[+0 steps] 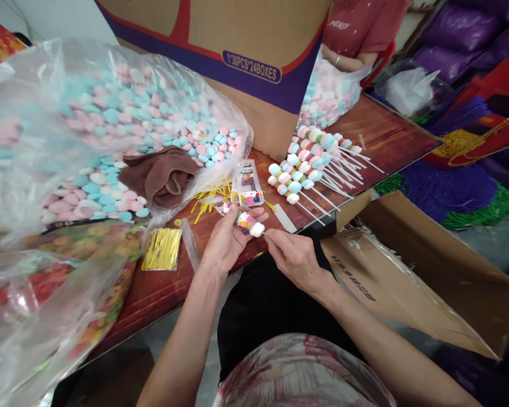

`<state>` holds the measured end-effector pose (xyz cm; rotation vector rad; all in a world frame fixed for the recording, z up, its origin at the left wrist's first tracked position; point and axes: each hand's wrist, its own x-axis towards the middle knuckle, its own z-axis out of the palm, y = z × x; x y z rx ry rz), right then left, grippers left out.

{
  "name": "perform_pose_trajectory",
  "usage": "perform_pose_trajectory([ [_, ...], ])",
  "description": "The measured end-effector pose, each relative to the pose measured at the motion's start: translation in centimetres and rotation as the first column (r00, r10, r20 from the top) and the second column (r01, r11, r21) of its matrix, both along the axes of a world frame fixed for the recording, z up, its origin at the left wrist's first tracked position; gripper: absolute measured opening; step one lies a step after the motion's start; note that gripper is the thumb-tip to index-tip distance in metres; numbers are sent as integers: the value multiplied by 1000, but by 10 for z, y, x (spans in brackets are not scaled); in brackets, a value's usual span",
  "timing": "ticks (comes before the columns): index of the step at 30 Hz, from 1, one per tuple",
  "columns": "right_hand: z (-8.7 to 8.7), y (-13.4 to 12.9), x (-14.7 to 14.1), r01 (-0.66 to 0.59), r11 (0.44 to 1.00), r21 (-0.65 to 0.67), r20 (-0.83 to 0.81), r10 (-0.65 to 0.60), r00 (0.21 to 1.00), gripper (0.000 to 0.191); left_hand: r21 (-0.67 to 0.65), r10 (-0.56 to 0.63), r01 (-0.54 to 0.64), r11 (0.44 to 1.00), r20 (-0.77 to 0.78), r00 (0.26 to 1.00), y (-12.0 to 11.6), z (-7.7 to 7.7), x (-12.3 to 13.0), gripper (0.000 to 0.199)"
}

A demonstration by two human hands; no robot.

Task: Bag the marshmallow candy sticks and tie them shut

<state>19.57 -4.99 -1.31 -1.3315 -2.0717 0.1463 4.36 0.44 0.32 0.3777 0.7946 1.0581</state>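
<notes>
My left hand [227,238] is wrapped round a candy skewer [246,221] that is partly inside a clear printed wrapper, with a white candy at its near end. The fingers of my right hand [292,251] are pinched together on the stick just beyond that white candy. Behind my left hand lie a stack of printed clear bags [247,183] and loose gold twist ties [207,202]. Several candy skewers [299,169] of pink, blue, white and green pieces lie on the table to the right, their white sticks pointing right.
A large clear bag of candies [123,113] fills the left, with a brown cloth [163,176] on it. A pack of gold ties [162,249] sits near the table [152,299] edge. A tall carton [254,90] stands behind; an open box [407,282] is right. A person [360,34] sits beyond.
</notes>
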Motion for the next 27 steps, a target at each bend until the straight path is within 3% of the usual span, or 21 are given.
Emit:
perform_pose_trajectory([
  [4, -5, 1, -7, 13, 997, 72, 98, -20, 995, 31, 33, -15, 14, 999, 21, 1000, -3, -2, 7, 29],
  [8, -10, 0, -7, 5, 1000, 11, 2, -6, 1000, 32, 29, -9, 8, 1000, 48, 999, -4, 1, 6, 28],
  [13, -10, -3, 0, -27, 999, 17, -60, 28, 998, 30, -5, 92, -92, 996, 87, 992, -1, 1, 4, 21],
  [20, -10, -2, -9, -43, 997, 72, -13, 44, 999, 28, 16, 6, -6, 1000, 45, 999, -8, -6, 13, 20],
  [23, -10, -1, -15, 9, 999, 53, -161, 0, 987, 24, 33, 1, -3, 999, 73, 997, -13, -7, 15, 22],
  [27, -7, -2, -18, 48, 993, -104, -468, -92, 879, 19, 30, -21, 18, 999, 122, 992, -12, -7, 15, 20],
])
